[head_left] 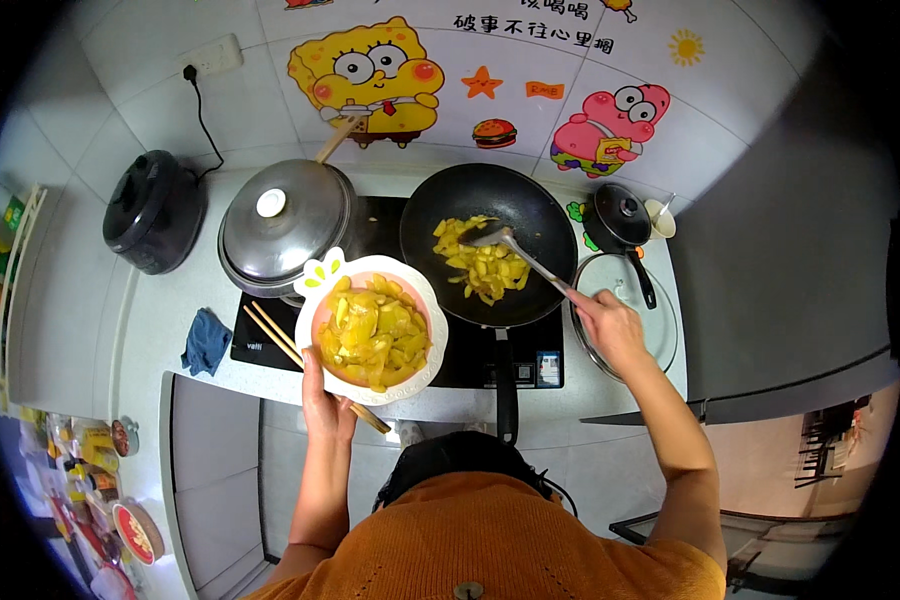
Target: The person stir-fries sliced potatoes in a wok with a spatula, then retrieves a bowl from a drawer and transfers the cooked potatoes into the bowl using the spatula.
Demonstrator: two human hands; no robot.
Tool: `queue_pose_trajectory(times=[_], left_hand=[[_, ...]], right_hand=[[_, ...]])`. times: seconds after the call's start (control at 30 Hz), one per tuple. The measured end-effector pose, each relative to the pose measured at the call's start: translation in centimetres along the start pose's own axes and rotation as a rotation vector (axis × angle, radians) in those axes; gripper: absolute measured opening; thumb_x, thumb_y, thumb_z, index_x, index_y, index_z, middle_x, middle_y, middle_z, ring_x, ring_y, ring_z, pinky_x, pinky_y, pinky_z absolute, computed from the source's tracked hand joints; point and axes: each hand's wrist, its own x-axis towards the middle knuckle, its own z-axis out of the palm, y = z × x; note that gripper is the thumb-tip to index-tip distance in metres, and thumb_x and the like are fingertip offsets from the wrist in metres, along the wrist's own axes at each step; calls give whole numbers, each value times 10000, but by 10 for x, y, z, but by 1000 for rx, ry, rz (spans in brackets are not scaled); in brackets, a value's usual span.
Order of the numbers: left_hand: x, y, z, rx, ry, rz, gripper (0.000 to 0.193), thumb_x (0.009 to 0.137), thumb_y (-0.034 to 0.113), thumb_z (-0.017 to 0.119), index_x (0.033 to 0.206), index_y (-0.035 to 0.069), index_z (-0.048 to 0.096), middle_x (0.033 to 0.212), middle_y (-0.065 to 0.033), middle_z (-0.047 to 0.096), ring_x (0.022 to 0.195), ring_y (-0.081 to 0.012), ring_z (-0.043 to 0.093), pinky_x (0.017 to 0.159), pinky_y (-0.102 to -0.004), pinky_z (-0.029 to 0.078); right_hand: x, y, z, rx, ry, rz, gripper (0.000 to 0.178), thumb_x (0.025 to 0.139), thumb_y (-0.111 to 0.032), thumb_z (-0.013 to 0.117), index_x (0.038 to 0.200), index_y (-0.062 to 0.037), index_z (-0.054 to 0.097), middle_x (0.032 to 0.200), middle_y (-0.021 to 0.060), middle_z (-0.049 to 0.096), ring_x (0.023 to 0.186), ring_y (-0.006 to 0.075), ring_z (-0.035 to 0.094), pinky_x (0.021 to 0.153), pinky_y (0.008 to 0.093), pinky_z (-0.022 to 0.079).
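My left hand (328, 408) grips a pink plate (428, 362) with a white scalloped rim, thumb at its edge and the other fingers mostly hidden. Yellow, glossy sliced food (370, 330) is heaped on it. A pair of chopsticks (273, 332) runs beneath the plate and past this hand; whether the fingers hold them too is unclear. In my right hand (610, 326) is the handle of a metal spatula (535, 265). Its head rests among more yellow slices (490, 272) inside a black wok (540, 215), just right of the plate.
The wok's handle (507, 385) points toward me over the counter edge. A lidded pan (295, 235) stands left on the black cooktop (460, 360). To the right are a glass lid (660, 345) and a small black pot (618, 215). A blue cloth (206, 342) and dark cooker (155, 215) lie left.
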Motion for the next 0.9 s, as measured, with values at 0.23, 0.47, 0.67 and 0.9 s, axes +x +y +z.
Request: queue_pose_trajectory(times=[0.23, 0.47, 0.67, 0.9], left_hand=[[6, -1, -8, -39, -4, -34, 496, 957, 452, 420, 1283, 80, 460, 1131, -74, 613, 611, -80, 565, 405, -164, 358], [4, 1, -1, 4, 2, -21, 509, 933, 477, 467, 1253, 82, 470, 1042, -37, 619, 582, -40, 523, 376, -158, 270], [1, 1, 10, 0, 17, -1, 503, 934, 473, 468, 1248, 80, 473, 1046, -36, 618, 590, -41, 530, 385, -160, 279], [2, 2, -2, 11, 14, 6, 483, 934, 468, 471, 1228, 84, 483, 1050, -28, 616, 649, -32, 550, 383, -159, 274]], right_hand=[[-25, 31, -76, -117, -98, -64, 273, 790, -175, 663, 1051, -253, 682, 782, 40, 595, 626, 229, 609, 562, 360, 513], [14, 20, -118, -320, -117, -125, 271, 760, -161, 665, 1021, -225, 702, 727, 49, 586, 629, 225, 611, 566, 343, 509], [19, 19, -65, -236, -131, -153, 273, 775, -174, 657, 1040, -231, 689, 724, 41, 584, 625, 227, 616, 562, 349, 511], [33, 14, -98, -152, -111, -84, 246, 805, -176, 644, 1044, -214, 685, 747, 74, 588, 649, 272, 619, 601, 379, 517]])
